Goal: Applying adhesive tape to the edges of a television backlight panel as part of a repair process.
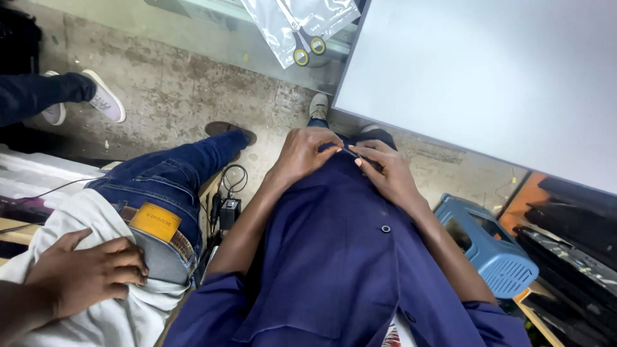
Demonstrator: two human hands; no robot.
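My left hand (302,154) and my right hand (385,170) meet in my lap over my dark blue jacket (340,257). Both pinch a thin dark object (349,152) between their fingertips; it is too small to tell what it is. My forearms run down along the jacket on either side. My shoes (318,104) show on the concrete floor beyond the hands.
A large white panel (488,77) fills the upper right. A person in jeans (173,173) sits close at my left, their hand (90,273) on their hip. A blue plastic stool (491,244) and stacked dark devices (572,244) stand right. A black adapter with cable (229,209) lies on the floor.
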